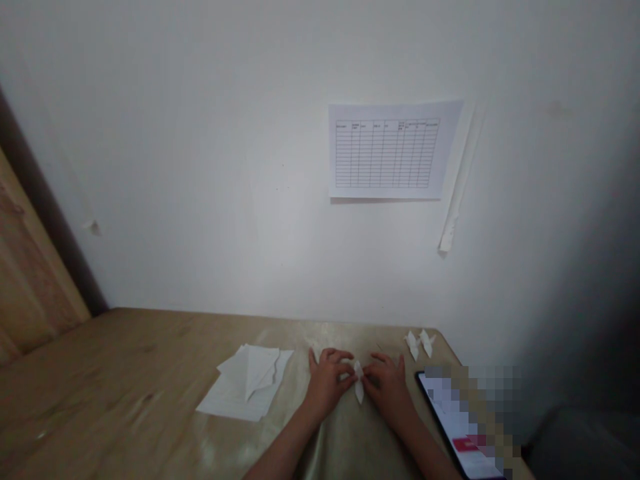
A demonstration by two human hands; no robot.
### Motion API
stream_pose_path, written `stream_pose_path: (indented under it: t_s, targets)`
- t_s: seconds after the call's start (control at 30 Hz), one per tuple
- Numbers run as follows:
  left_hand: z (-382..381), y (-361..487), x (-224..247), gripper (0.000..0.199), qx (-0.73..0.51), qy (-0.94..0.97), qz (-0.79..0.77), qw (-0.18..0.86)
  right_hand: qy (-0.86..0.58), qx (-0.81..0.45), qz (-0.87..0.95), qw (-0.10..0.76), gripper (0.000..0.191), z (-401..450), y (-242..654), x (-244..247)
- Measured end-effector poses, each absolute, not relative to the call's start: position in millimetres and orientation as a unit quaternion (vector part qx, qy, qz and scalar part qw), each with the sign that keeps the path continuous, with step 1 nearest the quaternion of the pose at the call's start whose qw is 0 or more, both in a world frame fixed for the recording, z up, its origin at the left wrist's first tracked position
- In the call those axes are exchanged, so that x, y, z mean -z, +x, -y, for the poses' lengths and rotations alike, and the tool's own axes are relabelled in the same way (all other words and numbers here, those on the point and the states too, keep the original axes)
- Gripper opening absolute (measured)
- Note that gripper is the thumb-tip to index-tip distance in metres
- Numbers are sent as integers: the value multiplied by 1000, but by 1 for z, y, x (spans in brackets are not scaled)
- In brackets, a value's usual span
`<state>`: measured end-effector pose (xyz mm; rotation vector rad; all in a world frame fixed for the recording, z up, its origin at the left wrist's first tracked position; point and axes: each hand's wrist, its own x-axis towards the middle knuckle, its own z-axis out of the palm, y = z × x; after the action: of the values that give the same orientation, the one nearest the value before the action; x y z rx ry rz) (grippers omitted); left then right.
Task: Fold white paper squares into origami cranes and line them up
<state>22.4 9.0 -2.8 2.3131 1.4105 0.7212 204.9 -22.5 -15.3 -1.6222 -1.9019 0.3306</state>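
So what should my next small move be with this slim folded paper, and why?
Perhaps bend one pointed end sideways. Your left hand and right hand hold the slim folded paper between them; it looks straight, while the two small folded papers beyond your right hand seem to have bits sticking out sideways.

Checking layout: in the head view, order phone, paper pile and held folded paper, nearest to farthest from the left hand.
1. Folded paper: at the left hand.
2. Paper pile: to its left.
3. Phone: beyond the right hand.
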Motion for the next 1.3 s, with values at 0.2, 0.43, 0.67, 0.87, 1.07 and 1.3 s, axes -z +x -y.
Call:
stream_pose_path:
  t_s: [0.2,0.43,0.67,0.87,1.07,1.3]
  targets:
    - [-11,22,8,6,-253,814,-499,155,-628,-149,703,297,19,23,204,15]
    - [-10,23,8,6,-245,796,-531,157,-641,-152,696,285,19,21,203,19]
    - [-10,27,5,5,-243,787,-544,159,-651,-155,681,297,19,18,202,22]
    - [-10,32,-1,2,-234,773,-568,161,-652,-169,674,302,19,16,203,23]
    - [-11,34,2,3,-234,767,-576,159,-655,-163,658,334,15,16,200,25]
    - [-12,33,0,5,-219,768,-576,172,-666,-174,646,330,15,16,196,26]
